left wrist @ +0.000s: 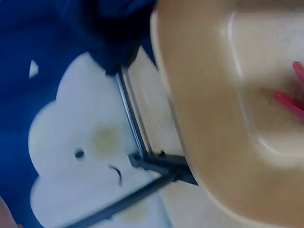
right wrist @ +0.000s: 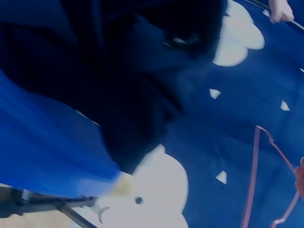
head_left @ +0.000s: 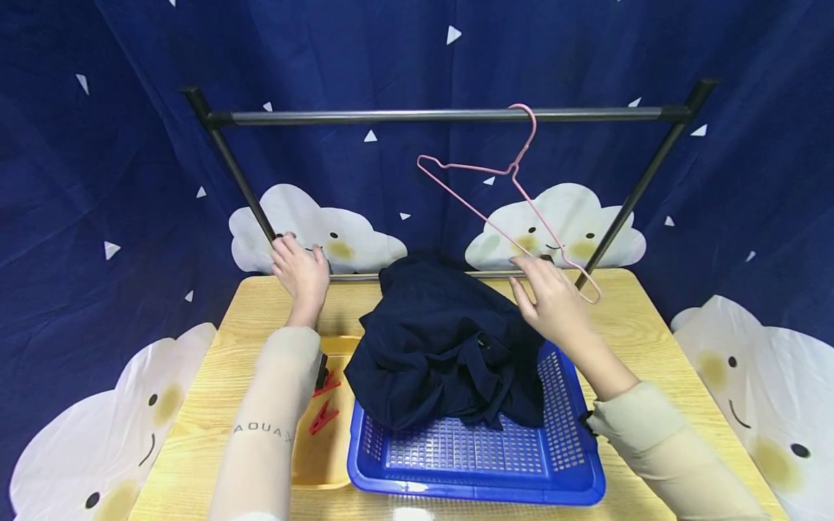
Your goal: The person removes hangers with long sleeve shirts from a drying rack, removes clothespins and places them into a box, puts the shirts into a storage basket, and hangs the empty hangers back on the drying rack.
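Observation:
My left hand (head_left: 302, 278) is at the lower part of the rack's left post (head_left: 242, 174), with thumb and fingers apart; whether it touches the post is unclear. In front of the lower wire of a pink hanger (head_left: 478, 168) is my right hand (head_left: 554, 300), fingers extended and thumb apart. I cannot tell whether it touches the wire. The hanger hooks over the rack's top bar (head_left: 365, 117) and tilts, its right end lower. Between the hands, a crumpled dark navy garment (head_left: 443, 347) lies heaped in a blue plastic basket (head_left: 476, 492).
Left of the basket, under my left forearm, stands a yellow bin (head_left: 326, 463) with red clothespins (head_left: 323, 417) in it. All this is on a wooden table (head_left: 195, 449). A blue curtain (head_left: 365, 43) with cloud faces hangs behind and at both sides.

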`<action>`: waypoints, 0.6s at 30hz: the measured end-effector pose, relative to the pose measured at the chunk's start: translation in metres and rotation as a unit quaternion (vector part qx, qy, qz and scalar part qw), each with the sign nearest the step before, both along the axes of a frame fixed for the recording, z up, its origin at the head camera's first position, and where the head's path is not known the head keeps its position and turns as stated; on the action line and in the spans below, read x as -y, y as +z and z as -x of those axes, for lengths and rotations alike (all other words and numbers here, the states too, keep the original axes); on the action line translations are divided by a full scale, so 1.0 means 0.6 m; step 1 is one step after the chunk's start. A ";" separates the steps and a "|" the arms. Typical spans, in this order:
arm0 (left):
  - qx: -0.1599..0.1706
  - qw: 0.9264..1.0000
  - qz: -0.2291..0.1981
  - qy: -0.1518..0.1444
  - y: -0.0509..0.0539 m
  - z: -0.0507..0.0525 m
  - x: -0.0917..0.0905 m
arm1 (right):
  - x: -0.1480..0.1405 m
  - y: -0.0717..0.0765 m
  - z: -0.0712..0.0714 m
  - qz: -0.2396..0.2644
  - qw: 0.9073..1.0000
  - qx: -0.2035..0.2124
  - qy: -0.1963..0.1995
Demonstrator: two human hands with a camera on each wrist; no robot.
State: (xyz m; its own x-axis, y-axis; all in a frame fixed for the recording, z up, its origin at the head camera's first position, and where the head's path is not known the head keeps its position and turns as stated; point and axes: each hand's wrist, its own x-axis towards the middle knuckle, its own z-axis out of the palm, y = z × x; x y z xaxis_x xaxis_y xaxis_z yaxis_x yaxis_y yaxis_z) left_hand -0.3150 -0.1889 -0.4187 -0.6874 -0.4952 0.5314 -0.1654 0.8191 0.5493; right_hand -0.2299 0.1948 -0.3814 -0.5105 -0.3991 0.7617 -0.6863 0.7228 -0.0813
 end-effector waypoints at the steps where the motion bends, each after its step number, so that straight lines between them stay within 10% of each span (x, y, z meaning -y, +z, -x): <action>1: 0.007 1.000 0.009 -0.027 -0.001 -0.001 -0.010 | 0.001 -0.008 0.002 -0.013 1.000 0.014 -0.001; 8: 0.124 0.969 0.066 -0.202 -0.012 -0.018 -0.074 | 0.006 -0.058 0.017 -0.098 0.987 0.124 -0.031; 18: 0.295 0.891 0.166 -0.304 -0.045 -0.062 -0.136 | -0.005 -0.106 0.036 -0.153 0.959 0.238 -0.034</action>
State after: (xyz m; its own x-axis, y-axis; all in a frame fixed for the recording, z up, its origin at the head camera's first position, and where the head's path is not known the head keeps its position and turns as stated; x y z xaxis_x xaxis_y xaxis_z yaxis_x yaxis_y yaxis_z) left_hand -0.2779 -0.1072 -0.4459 -0.9828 0.1808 0.0367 0.1844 0.9567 0.2254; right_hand -0.2515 0.1979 -0.4448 -0.8036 -0.5206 0.2884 -0.5750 0.8041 -0.1506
